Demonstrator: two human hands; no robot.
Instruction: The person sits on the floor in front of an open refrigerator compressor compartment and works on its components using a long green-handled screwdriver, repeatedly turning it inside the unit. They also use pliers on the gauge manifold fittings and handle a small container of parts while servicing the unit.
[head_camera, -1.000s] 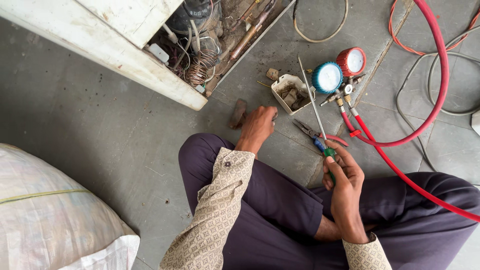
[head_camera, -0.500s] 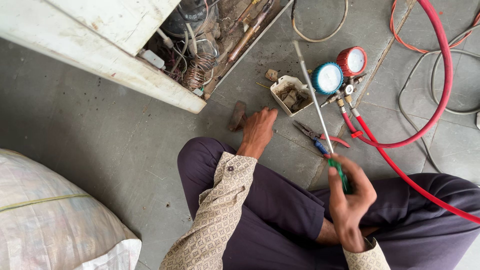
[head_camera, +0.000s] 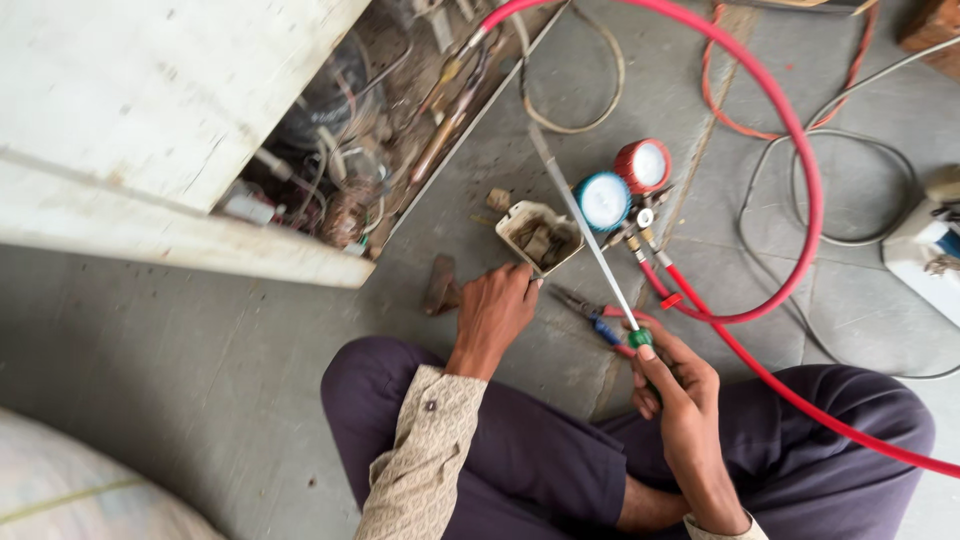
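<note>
Glossy metal screwdriver shaft (head_camera: 585, 228); smooth red rubber hose (head_camera: 800, 180); matt concrete floor (head_camera: 180, 340).

- Long beige sleeves (head_camera: 425, 455) in a fine woven pattern, buttoned cuffs; a small dark button on the left cuff
- Loose dark purple trousers (head_camera: 560, 460)
- Both hands (head_camera: 495, 312) bare; no gloves, rings or watch

Small open box (head_camera: 540, 237) on the floor (head_camera: 150, 340); gauges (head_camera: 625, 185) at its three o'clock, pliers (head_camera: 590, 315) at five, opened unit (head_camera: 330, 160) at nine.
</note>
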